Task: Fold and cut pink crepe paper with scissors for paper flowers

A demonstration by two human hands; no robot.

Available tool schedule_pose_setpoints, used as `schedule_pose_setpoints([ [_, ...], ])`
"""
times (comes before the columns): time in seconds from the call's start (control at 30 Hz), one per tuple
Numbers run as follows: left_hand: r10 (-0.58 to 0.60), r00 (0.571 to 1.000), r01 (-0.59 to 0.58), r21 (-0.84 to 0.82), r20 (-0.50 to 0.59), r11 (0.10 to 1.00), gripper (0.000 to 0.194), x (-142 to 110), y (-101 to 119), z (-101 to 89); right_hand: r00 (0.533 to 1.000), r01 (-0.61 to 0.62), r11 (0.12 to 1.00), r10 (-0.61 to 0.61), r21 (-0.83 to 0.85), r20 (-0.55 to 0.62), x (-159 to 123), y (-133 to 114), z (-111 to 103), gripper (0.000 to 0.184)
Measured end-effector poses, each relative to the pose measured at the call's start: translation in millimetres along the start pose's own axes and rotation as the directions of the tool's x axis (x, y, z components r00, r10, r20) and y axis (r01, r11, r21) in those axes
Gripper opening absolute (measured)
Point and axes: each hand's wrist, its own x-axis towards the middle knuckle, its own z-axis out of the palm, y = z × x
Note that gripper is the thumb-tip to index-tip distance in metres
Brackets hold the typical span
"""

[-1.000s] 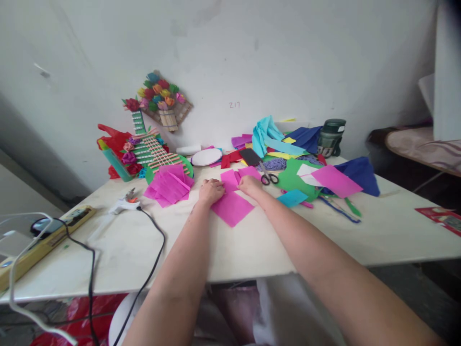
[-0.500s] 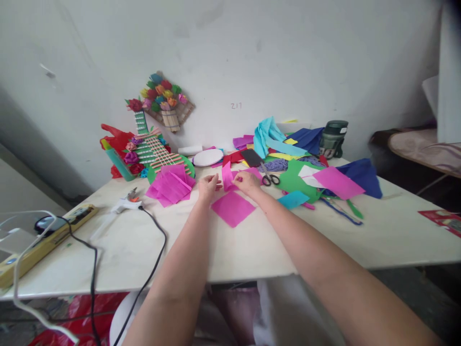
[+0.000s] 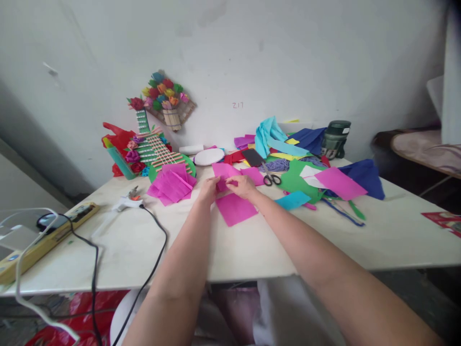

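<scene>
Both my hands meet near the middle of the white table [image 3: 252, 245]. My left hand [image 3: 209, 188] and my right hand [image 3: 243, 185] pinch a small pink paper piece [image 3: 222, 172] between them, lifted slightly off the table. A flat pink paper square [image 3: 236, 209] lies just in front of my hands. A pile of pink paper squares [image 3: 172, 185] sits to the left of my left hand. Black-handled scissors [image 3: 269, 177] lie just right of my right hand.
A glue gun [image 3: 124, 204] with a black cord [image 3: 154, 259] lies at the left. Paper-flower crafts [image 3: 154, 144] lean on the wall. Coloured paper scraps [image 3: 309, 168], a white round lid [image 3: 208, 156] and a dark green jar [image 3: 334, 138] crowd the back right.
My hands lifted a small pink piece off the table and brought it together between both hands. The view shifted slightly.
</scene>
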Motion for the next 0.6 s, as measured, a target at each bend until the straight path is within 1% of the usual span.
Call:
schedule_pose_setpoints([
  [0.1, -0.011, 1.0, 0.011, -0.051, 0.004, 0.999, 0.002, 1.8, 2.0, -2.2, 0.998, -0.055, 0.998, 0.054, -0.011, -0.025, 1.5, 5.7, -4.3, 0.021],
  [0.27, 0.007, 0.999, -0.004, -0.085, 0.035, 0.996, 0.004, 5.5, 0.5, -10.1, 0.981, -0.194, 0.972, 0.192, -0.133, -0.026, 2.8, 17.2, -10.0, 0.03],
  [0.37, 0.015, 0.999, -0.011, -0.091, 0.048, 0.996, 0.008, 8.8, -2.0, -15.0, 0.966, -0.248, 0.929, 0.259, -0.275, 0.006, 1.5, 20.4, -13.7, 0.032],
  [0.47, 0.018, 0.998, -0.012, -0.094, 0.059, 0.996, 0.01, 10.8, -2.9, -18.2, 0.956, -0.258, 0.873, 0.294, -0.414, 0.024, -0.7, 21.4, -19.3, 0.032],
  [0.6, 0.04, 0.999, -0.038, -0.075, 0.024, 0.996, 0.012, 10.0, -1.4, -21.2, 0.935, -0.304, 0.805, 0.354, -0.51, 0.002, -1.9, 26.3, -27.4, 0.037],
])
